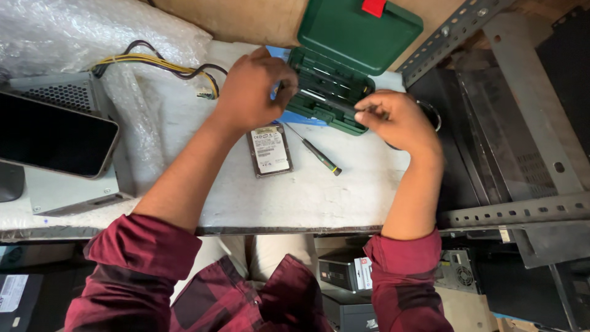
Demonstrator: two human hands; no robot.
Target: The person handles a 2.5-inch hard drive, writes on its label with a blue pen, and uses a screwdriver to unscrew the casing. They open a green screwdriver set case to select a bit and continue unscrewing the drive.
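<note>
The left hand [252, 92] curls over the open green plastic screwdriver case [335, 92], steadying it, while the right hand [396, 120] pinches a slim dark screwdriver [344, 106] from its slots; a bare silver hard drive [269, 149] lies nearby.

I was in an electronics repair workshop, and the white worktop [295, 197] showed it. On it lay a bare hard drive [269, 150], with a loose screwdriver [314, 151] just right of it. At the worktop's far edge stood an open green bit case [350, 55] (lid up). On its left end sat a grey power supply [61, 141] with bundled cables [166, 66]. Right of it were slotted metal rack rails [516, 212]; below it, small computer boxes [347, 270].
</note>
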